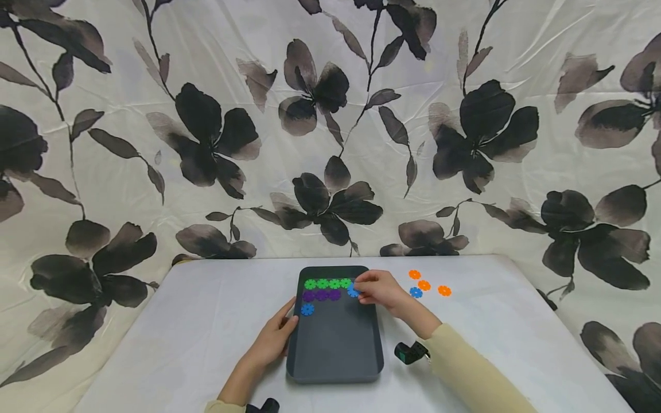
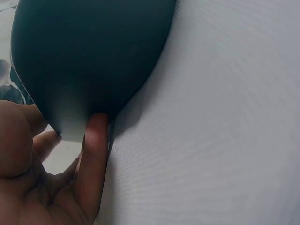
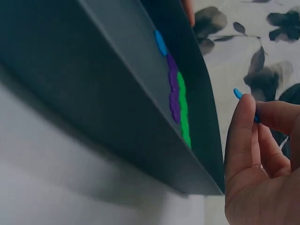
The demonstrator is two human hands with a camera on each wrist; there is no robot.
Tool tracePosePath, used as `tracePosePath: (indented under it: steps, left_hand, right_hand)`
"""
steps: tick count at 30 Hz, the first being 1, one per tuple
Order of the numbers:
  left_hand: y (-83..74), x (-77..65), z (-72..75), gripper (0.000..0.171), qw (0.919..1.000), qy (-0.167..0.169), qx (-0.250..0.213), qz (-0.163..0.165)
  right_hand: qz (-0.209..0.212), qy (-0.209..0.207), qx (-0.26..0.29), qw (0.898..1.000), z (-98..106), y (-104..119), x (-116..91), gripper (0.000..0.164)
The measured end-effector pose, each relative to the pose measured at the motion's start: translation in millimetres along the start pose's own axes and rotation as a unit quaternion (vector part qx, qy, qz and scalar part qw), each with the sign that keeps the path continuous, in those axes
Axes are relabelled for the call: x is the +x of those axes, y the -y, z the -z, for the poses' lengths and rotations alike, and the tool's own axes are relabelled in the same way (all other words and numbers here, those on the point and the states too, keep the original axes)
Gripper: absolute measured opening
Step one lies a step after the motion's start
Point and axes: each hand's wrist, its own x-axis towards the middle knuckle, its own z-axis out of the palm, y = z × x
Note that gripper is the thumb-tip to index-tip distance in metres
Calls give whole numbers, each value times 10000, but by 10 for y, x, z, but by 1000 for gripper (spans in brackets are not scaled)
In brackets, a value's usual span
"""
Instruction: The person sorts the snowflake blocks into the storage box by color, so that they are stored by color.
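A dark grey tray (image 1: 335,350) lies on the table, and my left hand (image 1: 272,334) grips its left rim. In the left wrist view the fingers (image 2: 95,154) press against the tray's side. Between thumb and fingertips my right hand (image 1: 382,291) pinches a blue flower-shaped disc (image 1: 353,291), held over the tray's upper right part. The right wrist view shows this blue disc (image 3: 238,93) edge-on. Inside the tray, a row of several green discs (image 1: 322,284) runs along the far end, with three purple discs (image 1: 322,295) below it. Another blue disc (image 1: 307,310) lies under the purple row's left end.
Right of the tray, three loose orange discs (image 1: 424,285) and one blue disc (image 1: 415,292) lie on the white table (image 1: 196,321). A floral cloth (image 1: 330,143) hangs behind the table. Small black wrist cameras (image 1: 410,353) sit by the forearms.
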Motion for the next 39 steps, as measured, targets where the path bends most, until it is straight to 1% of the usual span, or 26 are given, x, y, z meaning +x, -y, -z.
tracePosePath:
  steps: [6,12,20,24,29,34,39]
  left_hand:
    - [9,13,-4,52,10000,-18,57,-25]
    - [-9,10,-11,52,9999,-45,79,-54]
    - [-26,2,-11,52,10000,-50,70,-25]
    - [-17,-8,-7,52,10000,-56,52,-61]
    - [18,-31,-14,52,10000,-30,9,-72]
    - [23,-31,-23,51,9999,-20,-46,-109]
    - [3,-17,-10,51,9998,-19,-57,-186]
  right_hand:
    - [-21,178,-112,9998,-178,-5,53,19]
    - [65,294,-73,9995,-292,9,97,16]
    - [118,549,-53,9984,-425,19,149,21]
    - [92,566,-9,9984,-508,-22,184,19]
    - [-59,553,42,9984,-595,-94,225,17]
    - [-47,504,80,9987,-647,-101,242,17]
    - [-101,555,195,9982,-668,-126,281,15]
